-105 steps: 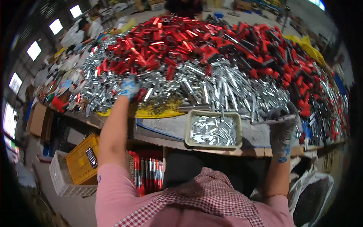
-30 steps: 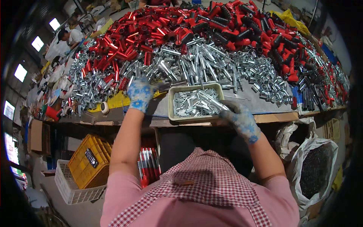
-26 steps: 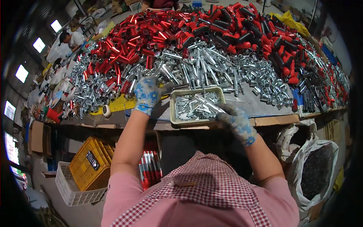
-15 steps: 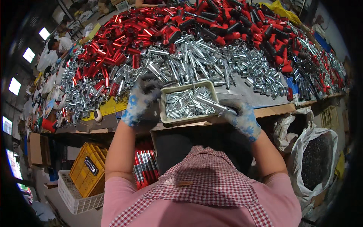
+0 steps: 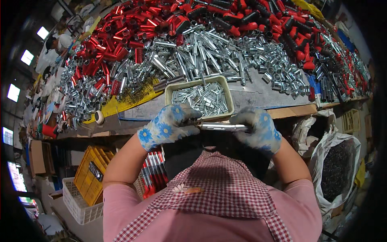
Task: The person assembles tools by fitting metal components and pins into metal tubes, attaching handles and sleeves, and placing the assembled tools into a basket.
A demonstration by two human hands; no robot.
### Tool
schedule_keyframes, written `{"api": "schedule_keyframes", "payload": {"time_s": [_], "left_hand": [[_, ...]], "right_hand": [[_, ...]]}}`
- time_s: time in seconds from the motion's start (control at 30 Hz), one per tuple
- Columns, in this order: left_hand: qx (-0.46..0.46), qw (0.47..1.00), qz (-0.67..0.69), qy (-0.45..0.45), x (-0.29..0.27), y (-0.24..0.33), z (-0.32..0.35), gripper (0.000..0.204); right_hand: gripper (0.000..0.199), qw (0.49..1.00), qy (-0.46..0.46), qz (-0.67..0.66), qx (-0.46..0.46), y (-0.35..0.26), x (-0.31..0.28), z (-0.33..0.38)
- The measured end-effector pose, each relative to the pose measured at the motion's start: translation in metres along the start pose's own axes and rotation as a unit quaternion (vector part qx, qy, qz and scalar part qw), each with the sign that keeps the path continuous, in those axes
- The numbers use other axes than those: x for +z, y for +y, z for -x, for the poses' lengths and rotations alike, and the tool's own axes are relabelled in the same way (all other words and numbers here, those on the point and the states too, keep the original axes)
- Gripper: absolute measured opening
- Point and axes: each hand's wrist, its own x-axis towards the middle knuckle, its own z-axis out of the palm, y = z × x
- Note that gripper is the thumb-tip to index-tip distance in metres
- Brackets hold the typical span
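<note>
A shiny metal tube [image 5: 225, 127] lies nearly level in front of my body, just on the near side of a pale tray [image 5: 168, 99]. Its right end is gripped by my right hand [image 5: 259, 129], in a white glove with blue flowers. At the tube's left end, my left hand [image 5: 166, 126], gloved alike, has its thumb and fingers closed together. Whatever those fingertips pinch there is too small to make out. Many small silver metal pins [image 5: 199, 99] fill the tray.
Beyond the tray spread heaps of silver tubes [image 5: 205, 52], red tubes [image 5: 117, 38] and red-and-black handles [image 5: 250, 20]. Dark springs [image 5: 137, 93] lie on yellow cloth at left. A white tape roll [image 5: 99, 117] sits near the edge. Below stand crates [image 5: 82, 211] and a sack [image 5: 318, 169].
My left hand has come from beside the tray toward me, to the tube's left end. My right hand has drawn the tube back from above the tray and levelled it.
</note>
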Motion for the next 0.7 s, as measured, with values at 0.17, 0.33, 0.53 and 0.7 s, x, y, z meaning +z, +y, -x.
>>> {"api": "schedule_keyframes", "payload": {"time_s": [0.17, 0.33, 0.53, 0.7], "left_hand": [[0.055, 0.998, -0.001, 0.027, 0.015, 0.002, -0.015, 0.044], [0.173, 0.978, -0.095, 0.075, 0.027, 0.007, -0.018, 0.051], [0.074, 0.972, -0.025, 0.222, 0.002, -0.009, -0.010, 0.055], [-0.088, 0.942, -0.244, 0.212, -0.026, -0.107, -0.010, 0.044]], "right_hand": [[0.043, 0.990, -0.021, -0.075, 0.119, -0.004, 0.009, -0.010], [0.057, 0.989, -0.049, -0.131, 0.047, -0.006, 0.027, -0.021], [0.044, 0.995, -0.049, -0.081, -0.035, 0.009, 0.026, -0.011], [0.040, 0.974, 0.023, -0.187, 0.126, 0.005, 0.025, -0.001]]}}
